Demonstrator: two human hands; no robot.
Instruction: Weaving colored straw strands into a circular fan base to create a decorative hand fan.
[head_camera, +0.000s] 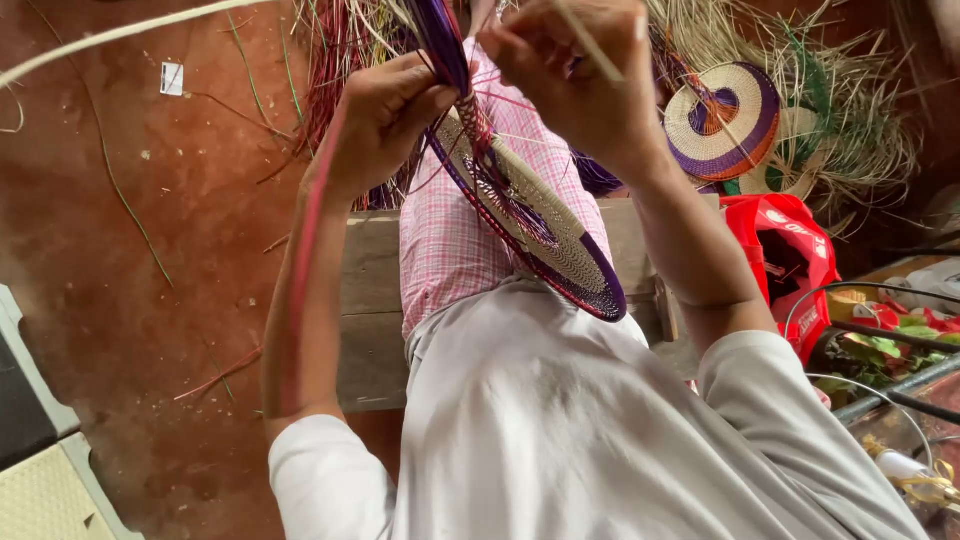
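Reddish-brown earthen floor (130, 250), scattered with loose straw strands. Wooden plank bench (372, 300) across the middle, the person seated on it in a pink checked cloth (445, 240).

Round woven fan of cream straw with purple and red border (545, 235), unfinished, tilted on edge over the lap, its loose purple strands running up between both hands.

Left hand (385, 115): fingers closed on the bundle of purple strands at the fan's upper rim.

Right hand (580, 75): fingers pinched shut on a thin pale straw strand (590, 45), just above the rim.

Finished round fan with purple and orange rings (722, 120) lies to the right, among a heap of dry straw (850, 110).

Red plastic bag (790, 260) below it.
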